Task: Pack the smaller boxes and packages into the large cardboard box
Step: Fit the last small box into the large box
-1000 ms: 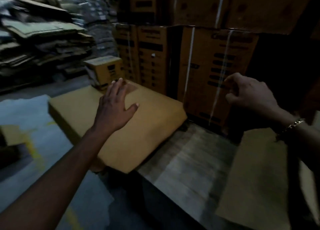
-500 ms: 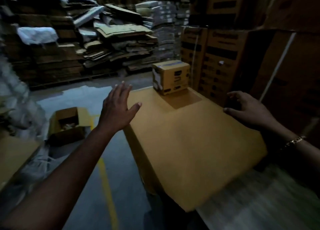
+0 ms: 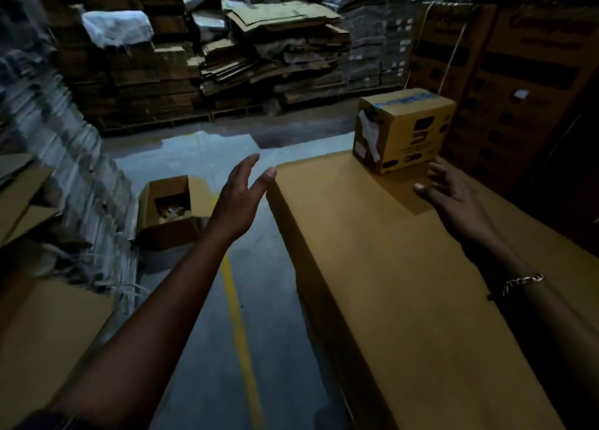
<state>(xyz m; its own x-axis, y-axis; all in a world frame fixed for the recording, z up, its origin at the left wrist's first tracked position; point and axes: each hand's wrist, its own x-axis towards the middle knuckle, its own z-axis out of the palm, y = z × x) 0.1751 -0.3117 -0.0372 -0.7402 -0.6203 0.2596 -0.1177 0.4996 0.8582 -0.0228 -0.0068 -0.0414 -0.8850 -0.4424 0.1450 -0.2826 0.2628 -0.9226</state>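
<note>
A large closed cardboard box [image 3: 389,267] fills the right half of the view, its flat top facing up. On its far end stands a small taped box [image 3: 403,128] with black print and a white label. My right hand [image 3: 450,191] hovers just in front of that small box, fingers spread, holding nothing. My left hand [image 3: 241,196] is raised beside the big box's left edge, palm open and empty, thumb near the top corner. An open small carton [image 3: 170,209] with mixed items inside sits on the floor to the left.
Stacks of flattened cardboard [image 3: 265,50] line the far wall. Tall printed cartons [image 3: 505,73] stand at the right. Bundled sheets [image 3: 64,170] pile up at the left, another brown carton [image 3: 42,348] at near left. A yellow line [image 3: 240,326] runs along the grey floor.
The view has swung left, bringing the floor and open carton into sight. My left hand lifted off the big box's top and moved past its left edge. My right hand came down toward the small box.
</note>
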